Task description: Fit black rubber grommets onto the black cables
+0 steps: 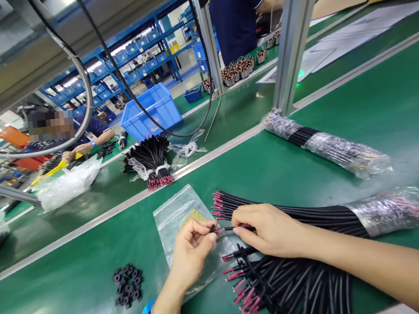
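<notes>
My right hand point(273, 227) pinches a black cable point(229, 229) close to its red-wired end, which points left. Between the thumb and fingers of my left hand point(190, 254) is a small black part point(212, 229), right at the tip of that cable. Whether the wires pass through the part is too small to tell. Behind and under my right forearm lies a bundle of black cables point(305, 213), its far end in plastic wrap. Nearer me are loose black cables point(309, 286) with red ends, several carrying black pieces. A pile of small black parts point(128, 285) lies to the left.
Beneath my left hand is a clear plastic bag point(169, 218) with something yellowish inside. A wrapped cable bundle point(328, 147) lies at back right. Beyond the metal rail point(202, 158) are another cable bundle point(151, 158), a blue bin point(151, 112), copper-wound parts point(236, 72) and two people.
</notes>
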`<state>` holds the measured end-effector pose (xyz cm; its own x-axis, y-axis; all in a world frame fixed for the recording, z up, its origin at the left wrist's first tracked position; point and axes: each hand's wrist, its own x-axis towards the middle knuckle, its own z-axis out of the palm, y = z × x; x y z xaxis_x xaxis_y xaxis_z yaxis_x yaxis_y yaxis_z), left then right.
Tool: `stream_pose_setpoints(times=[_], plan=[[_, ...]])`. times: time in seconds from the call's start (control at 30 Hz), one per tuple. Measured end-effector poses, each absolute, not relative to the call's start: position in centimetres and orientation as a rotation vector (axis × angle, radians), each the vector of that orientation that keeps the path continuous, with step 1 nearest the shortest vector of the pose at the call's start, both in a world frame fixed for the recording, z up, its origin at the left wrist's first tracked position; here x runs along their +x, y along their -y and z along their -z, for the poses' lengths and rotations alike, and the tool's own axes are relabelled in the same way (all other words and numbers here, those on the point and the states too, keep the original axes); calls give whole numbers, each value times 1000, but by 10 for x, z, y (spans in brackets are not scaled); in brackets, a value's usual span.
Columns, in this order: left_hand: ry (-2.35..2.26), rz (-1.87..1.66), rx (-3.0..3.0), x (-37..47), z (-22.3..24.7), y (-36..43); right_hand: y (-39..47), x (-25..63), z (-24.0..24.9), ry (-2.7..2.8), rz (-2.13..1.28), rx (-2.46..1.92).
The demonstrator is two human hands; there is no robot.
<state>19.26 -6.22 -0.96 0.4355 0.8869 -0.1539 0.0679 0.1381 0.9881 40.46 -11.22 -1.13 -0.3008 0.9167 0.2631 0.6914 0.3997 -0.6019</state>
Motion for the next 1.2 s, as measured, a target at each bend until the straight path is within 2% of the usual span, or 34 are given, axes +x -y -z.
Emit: stream_pose_setpoints(times=[0.4, 0.77, 1.03, 1.2], plan=[[-1016, -756, 1288, 210, 11, 78, 114, 409, 3, 2088, -625, -1256], [-1017, -694, 1181, 205, 16, 74, 114, 415, 3, 2200, -505, -1221], [-1025, -709, 1792, 212, 22, 83, 112, 414, 11, 2309, -596, -1138], [-989, -733, 1901, 216, 23, 85, 111, 414, 10, 2255, -739, -1195]])
